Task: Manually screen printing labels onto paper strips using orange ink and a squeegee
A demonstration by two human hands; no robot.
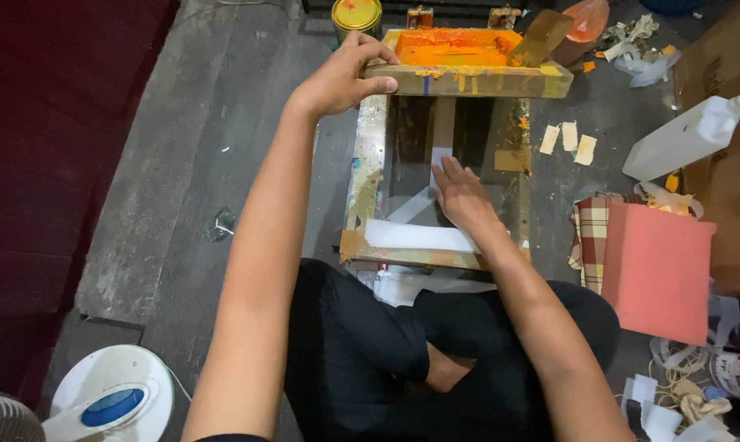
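Observation:
My left hand (343, 75) grips the near left corner of a raised wooden screen frame (468, 80) smeared with orange ink (456, 49). A wooden squeegee (538, 37) leans in the frame's far right corner. Below the lifted frame lies a paint-stained printing base (362, 188) with a dark glass panel. My right hand (460, 196) rests flat on that panel, fingers spread, touching a white paper sheet (415, 236) near the base's front edge. I sit cross-legged in black trousers right in front of the base.
A yellow tin (356, 14) stands behind the frame. At the right lie a pink card stack (656, 270) on checked cloth, a white plastic bottle (685, 137), paper scraps (568, 141) and rubber bands. A white fan base (112, 393) sits at the bottom left.

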